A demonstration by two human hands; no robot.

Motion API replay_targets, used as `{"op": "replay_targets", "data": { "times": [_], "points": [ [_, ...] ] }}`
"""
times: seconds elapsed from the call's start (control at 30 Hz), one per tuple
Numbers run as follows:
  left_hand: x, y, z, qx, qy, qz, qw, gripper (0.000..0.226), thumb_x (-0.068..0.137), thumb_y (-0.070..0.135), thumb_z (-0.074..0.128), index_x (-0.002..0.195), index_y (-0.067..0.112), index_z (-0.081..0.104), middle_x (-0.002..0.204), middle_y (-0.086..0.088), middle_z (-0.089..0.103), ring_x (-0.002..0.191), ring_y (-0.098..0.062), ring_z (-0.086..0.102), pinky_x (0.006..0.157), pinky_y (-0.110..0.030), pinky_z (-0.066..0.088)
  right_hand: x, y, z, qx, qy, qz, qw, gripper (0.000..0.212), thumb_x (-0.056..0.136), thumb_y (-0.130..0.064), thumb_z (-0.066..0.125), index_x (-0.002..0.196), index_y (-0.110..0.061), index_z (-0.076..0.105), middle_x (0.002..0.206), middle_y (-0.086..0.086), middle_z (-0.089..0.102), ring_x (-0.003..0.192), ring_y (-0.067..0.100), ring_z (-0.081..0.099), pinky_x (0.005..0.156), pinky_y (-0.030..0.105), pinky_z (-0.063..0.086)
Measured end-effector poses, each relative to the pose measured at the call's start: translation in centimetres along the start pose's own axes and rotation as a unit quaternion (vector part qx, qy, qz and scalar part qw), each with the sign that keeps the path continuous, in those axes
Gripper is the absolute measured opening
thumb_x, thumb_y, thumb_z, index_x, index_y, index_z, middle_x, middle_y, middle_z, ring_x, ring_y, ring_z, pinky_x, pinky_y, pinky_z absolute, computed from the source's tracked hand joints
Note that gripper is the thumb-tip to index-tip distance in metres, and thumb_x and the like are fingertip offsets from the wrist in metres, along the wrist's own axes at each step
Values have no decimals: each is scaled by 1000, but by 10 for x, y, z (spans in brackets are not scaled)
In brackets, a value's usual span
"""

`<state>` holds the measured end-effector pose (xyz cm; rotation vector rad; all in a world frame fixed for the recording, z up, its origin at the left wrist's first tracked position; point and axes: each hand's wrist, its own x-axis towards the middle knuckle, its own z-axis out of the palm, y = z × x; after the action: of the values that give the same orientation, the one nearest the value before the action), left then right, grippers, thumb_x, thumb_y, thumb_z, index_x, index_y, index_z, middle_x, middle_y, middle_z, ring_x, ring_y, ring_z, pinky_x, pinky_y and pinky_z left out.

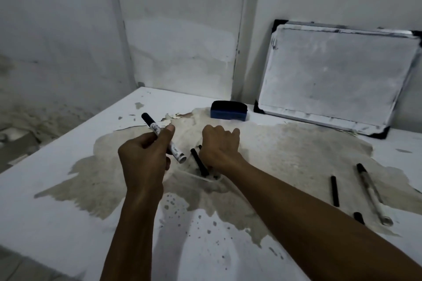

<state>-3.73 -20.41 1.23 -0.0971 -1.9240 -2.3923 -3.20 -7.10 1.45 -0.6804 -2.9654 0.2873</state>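
The left hand (143,155) grips a whiteboard marker (176,152), its fingers curled round the middle of the barrel and the thumb pressed along the top. The marker is tilted: its black cap sticks out beyond the fingers, up and away from the person, while its pale rear end points down out of the palm side toward the other hand.

Between the two hands a thin black rod (199,161) slants on the table (57,223), just beside the curled fingers of the right hand (219,148). A second short black tip shows right at those fingers. The right hand has its back to the camera and its fingers bent down toward the table. Whether they pinch anything cannot be told, as the fingertips are hidden. A clear, thin-edged piece (196,175) lies under the rod, below the heel of that hand; what it is stays unclear.

Beyond the right knuckles sits a blue whiteboard eraser (229,110). Farther right a small whiteboard (331,77) leans on the wall. Well to the right of the right forearm lie another black rod (334,190), a small black cap (359,218) and a clear-barrelled marker (371,191).
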Motion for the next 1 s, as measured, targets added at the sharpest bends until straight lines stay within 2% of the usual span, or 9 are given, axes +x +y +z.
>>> {"op": "replay_targets", "data": {
  "times": [0.13,0.23,0.3,0.43,0.53,0.67,0.77,0.87,1.0],
  "points": [
    [0,1,5,2,-3,-1,1000,33,87,21,76,64,0,67,51,-6,52,38,-12,34,38,-20,32,1,1,3,-20,4,-7,1000,27,85,-25,58,109,-13,52,113,9,59,107,31,57,112,48,22],
    [0,3,14,0,-10,-3,1000,32,87,20,75,64,0,67,52,-6,53,39,-12,35,38,-19,32,2,3,1,2,23,-4,1000,22,82,-28,63,95,-16,49,99,7,58,102,29,59,107,46,26],
    [-2,2,21,-2,-15,-2,1000,31,88,20,75,67,-1,68,55,-8,53,40,-13,35,38,-20,32,0,12,-1,44,57,-3,997,20,80,-28,65,90,-17,53,91,3,58,97,27,60,99,43,32],
    [-13,-1,38,-2,-32,-18,999,21,87,23,76,77,5,71,56,-3,59,35,-6,42,42,-21,38,-23,50,-9,99,152,2,983,25,81,-35,64,98,-18,69,92,0,71,90,21,63,85,35,41],
    [-29,-6,56,3,-68,-33,997,16,84,25,78,79,14,69,47,8,63,36,-5,49,45,-23,42,-50,100,-16,96,190,43,976,27,82,-39,63,100,-21,71,91,-2,73,87,19,65,81,34,52],
    [-52,-15,83,-15,-136,-30,990,24,86,22,77,98,4,67,51,3,68,43,-7,57,42,-22,42,-85,172,-26,17,199,148,969,22,79,-40,63,86,-21,69,75,-3,65,76,21,65,75,33,51],
    [-67,-24,107,-24,-173,-48,983,30,86,23,76,105,2,67,59,4,73,53,-7,65,51,-24,48,-107,208,-33,-30,164,226,960,22,79,-41,63,76,-19,59,68,-3,57,70,23,63,76,35,50],
    [-85,-35,131,-30,-209,-78,974,33,86,25,76,105,0,66,63,2,75,55,-7,68,52,-23,49,-118,222,-33,-37,103,274,956,38,77,-52,63,65,-22,42,70,-2,54,75,25,63,80,35,47],
    [-104,-51,156,-23,-239,-119,964,35,86,25,76,107,-1,64,73,-6,77,58,-12,72,52,-24,50,-122,223,-28,-33,62,296,953,47,70,-64,65,75,-22,44,93,1,62,91,26,63,90,40,43]
  ]
}}
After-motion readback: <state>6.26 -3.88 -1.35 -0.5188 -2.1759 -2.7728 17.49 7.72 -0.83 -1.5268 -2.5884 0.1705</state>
